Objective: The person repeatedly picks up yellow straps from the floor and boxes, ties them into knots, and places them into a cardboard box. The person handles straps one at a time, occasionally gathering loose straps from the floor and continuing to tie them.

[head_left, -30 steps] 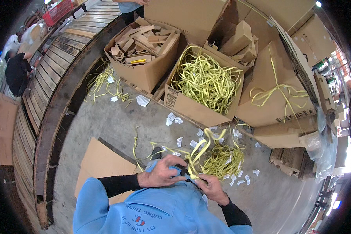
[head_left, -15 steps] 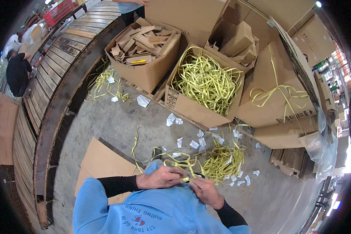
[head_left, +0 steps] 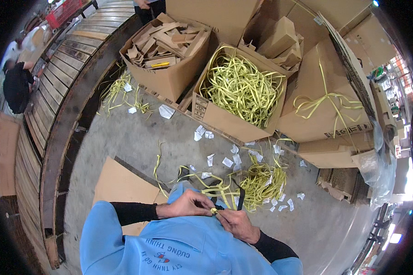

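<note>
Just in front of the blue shirt (head_left: 206,256), the left hand (head_left: 188,205) and the right hand (head_left: 237,224) are meeting, each grip pinching the same small folded bit of yellow strap (head_left: 214,211). Longer yellow loops (head_left: 218,189) are trailing beyond the fingers; a foot on them, or a snag in the strap pile (head_left: 264,185), could be enough to tug the piece out of so narrow a pinch. A black band (head_left: 240,195), standing up near the right hand, might also get tangled in.

Counting outward, two hands are sharing one pinched piece. One cardboard sheet (head_left: 119,183) is lying to the left, one strap pile to the right, among paper scraps (head_left: 227,162) too many to count surely. Farther off, one box (head_left: 225,121) is holding straps, another (head_left: 163,82) cardboard offcuts (head_left: 170,41), and one smaller strap heap (head_left: 116,91) is lying beside one slatted conveyor (head_left: 75,62). At least two co-workers (head_left: 17,87) are standing beyond.
</note>
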{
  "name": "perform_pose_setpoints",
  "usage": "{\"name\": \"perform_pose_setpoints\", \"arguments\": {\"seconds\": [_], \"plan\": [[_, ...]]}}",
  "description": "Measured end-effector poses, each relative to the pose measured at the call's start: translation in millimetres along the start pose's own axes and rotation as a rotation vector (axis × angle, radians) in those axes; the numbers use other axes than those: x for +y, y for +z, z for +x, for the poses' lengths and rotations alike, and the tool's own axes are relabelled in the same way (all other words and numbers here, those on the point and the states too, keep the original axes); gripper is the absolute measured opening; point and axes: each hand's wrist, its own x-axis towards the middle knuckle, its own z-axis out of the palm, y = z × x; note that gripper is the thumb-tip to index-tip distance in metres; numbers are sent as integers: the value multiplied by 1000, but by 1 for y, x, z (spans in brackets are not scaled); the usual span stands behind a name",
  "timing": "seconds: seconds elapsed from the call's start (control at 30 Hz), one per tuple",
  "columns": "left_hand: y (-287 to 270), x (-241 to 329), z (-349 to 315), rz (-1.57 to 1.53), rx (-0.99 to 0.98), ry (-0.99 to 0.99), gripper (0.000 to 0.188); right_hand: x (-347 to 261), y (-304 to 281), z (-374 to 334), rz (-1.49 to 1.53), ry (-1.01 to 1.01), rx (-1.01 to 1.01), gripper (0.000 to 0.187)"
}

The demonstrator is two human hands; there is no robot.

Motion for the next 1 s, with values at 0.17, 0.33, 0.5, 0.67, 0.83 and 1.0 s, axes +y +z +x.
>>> {"name": "perform_pose_setpoints", "arguments": {"seconds": [0.17, 0.33, 0.5, 0.67, 0.83, 1.0], "plan": [[-2, -5, 1, -54, 16, -21, 23, 1, 1, 4, -34, 24, -13, 17], [-1, -3, 4, 55, 146, 234, 19, 2, -2, 23, -47, 38, 81, 15], [3, 4, 3, -34, 270, 40, 19, 3, -5, 35, -39, 73, 151, 19], [-1, 7, -3, 0, 214, 152, 22, 3, -6, 31, -45, 55, 44, 16], [-2, 1, -4, 38, 150, 176, 24, 5, -6, 27, -45, -28, -6, 13], [-2, -2, -5, -8, 122, 136, 24, 4, -1, 24, -28, -62, -72, 11]]}}
